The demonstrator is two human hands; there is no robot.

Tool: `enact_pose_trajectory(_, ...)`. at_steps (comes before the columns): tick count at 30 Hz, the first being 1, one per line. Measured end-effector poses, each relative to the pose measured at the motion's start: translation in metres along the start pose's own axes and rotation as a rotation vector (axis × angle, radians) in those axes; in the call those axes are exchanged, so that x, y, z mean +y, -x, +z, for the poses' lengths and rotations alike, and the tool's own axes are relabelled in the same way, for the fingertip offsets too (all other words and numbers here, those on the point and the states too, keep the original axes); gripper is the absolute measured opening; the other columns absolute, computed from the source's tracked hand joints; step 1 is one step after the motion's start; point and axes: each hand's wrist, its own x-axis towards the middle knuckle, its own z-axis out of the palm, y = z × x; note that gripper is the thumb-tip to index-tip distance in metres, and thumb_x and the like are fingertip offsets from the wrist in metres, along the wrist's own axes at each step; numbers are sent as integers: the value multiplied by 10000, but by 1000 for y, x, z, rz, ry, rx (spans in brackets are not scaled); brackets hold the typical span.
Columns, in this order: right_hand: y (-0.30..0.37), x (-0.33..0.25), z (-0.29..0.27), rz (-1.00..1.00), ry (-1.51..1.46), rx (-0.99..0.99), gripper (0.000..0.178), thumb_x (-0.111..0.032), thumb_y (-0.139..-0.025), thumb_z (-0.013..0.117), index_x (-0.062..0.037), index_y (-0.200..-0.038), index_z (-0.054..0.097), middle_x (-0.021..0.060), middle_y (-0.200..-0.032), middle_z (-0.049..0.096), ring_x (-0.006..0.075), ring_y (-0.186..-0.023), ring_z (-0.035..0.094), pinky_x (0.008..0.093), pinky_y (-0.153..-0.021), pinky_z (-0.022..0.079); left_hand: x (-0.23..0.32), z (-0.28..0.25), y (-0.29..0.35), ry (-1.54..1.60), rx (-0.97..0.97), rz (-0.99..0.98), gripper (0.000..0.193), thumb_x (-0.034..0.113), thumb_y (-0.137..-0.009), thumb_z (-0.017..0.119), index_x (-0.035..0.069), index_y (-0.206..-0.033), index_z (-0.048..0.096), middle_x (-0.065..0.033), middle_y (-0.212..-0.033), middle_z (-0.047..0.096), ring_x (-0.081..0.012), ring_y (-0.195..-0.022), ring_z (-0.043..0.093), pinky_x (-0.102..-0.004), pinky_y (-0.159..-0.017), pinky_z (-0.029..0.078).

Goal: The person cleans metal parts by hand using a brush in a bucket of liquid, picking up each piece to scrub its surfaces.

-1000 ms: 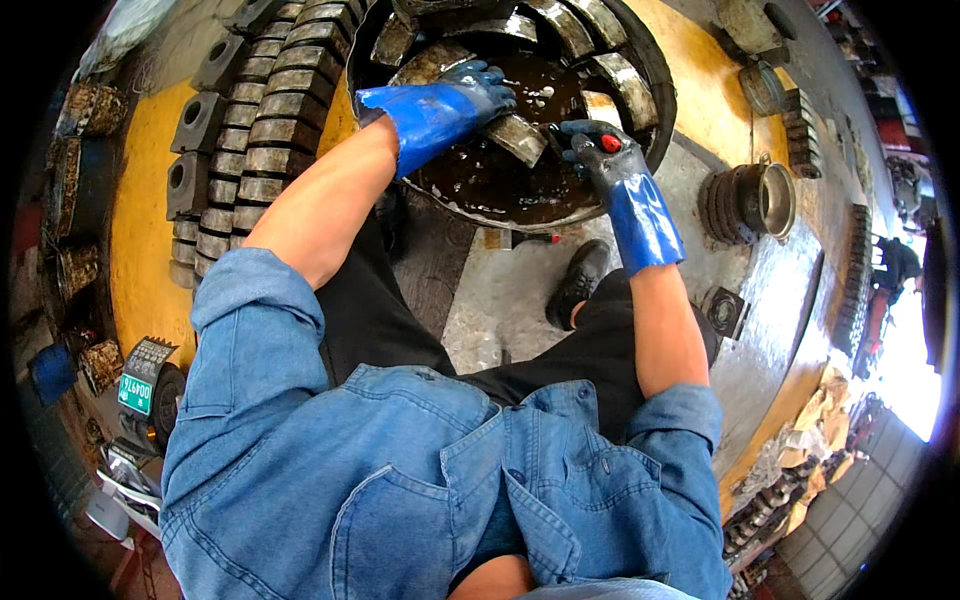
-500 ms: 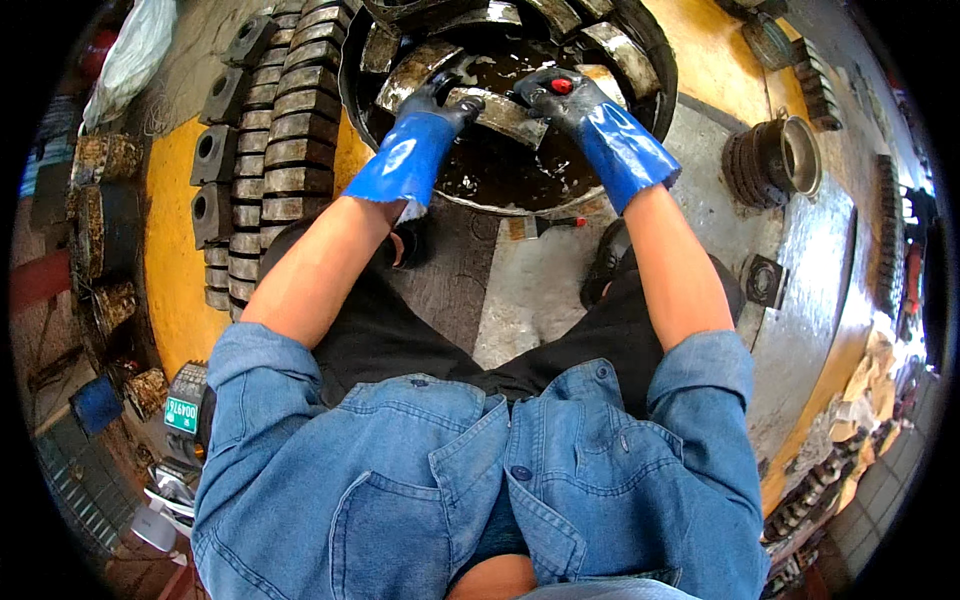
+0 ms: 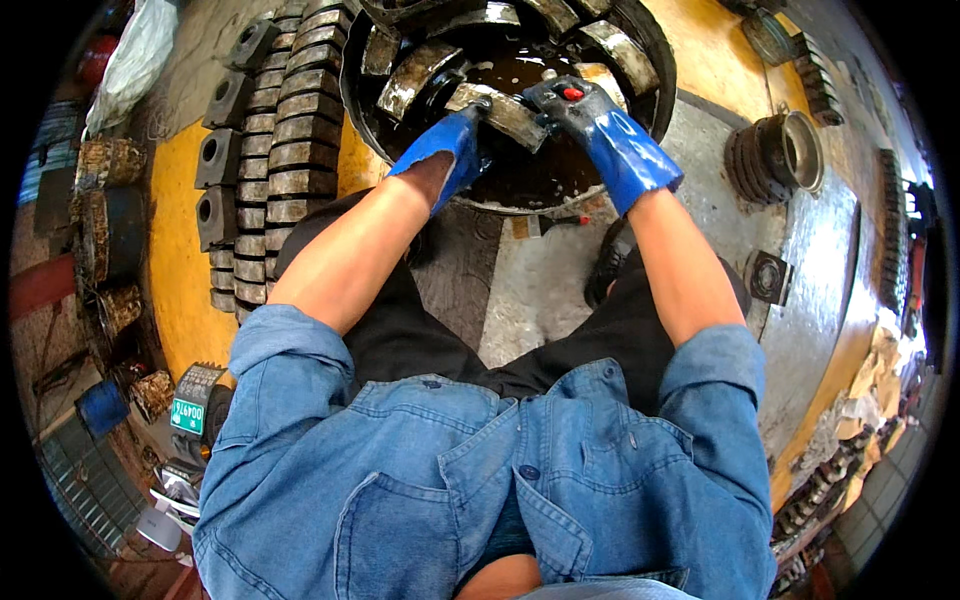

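A wide round metal tub of dark liquid stands in front of me, holding several curved metal segments. My left hand, in a blue glove with a blackened front, grips the near end of one curved metal segment. Its thumb lies on top while the other fingers are hidden beneath. My right hand, gloved alike, is closed by the segment's other end. Out of that fist pokes the red end of a handled tool; its working end is hidden. Both gloves look wet.
Left of the tub stand long rows of stacked curved metal segments and dark blocks with round holes. A flat brush lies on the floor by my feet. Rightward are a ribbed metal cylinder and a small square part.
My left hand has dropped lower and turned, its fingers going from above the segment's end to underneath. My right hand has shifted slightly, still holding the red-ended tool.
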Motion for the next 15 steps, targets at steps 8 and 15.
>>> enact_pose_trajectory(8,21,5,-4,201,-393,120,233,-240,-968,684,-103,-1141,759,64,-1091,765,163,-991,711,313,-920,559,-24,-49,-84,125,-203,148,383,339,-1076,441,81,-1284,632,-97,-1190,718,-215,-1050,678,-384,-915,555)
enact_pose_trajectory(15,27,32,-4,152,-749,320,211,-203,-992,669,-78,-1141,750,51,-1100,763,141,-977,706,302,-911,563,-19,-36,-92,170,-182,74,398,352,-1091,402,86,-1278,631,-103,-1167,721,-235,-1040,686,-392,-907,561)
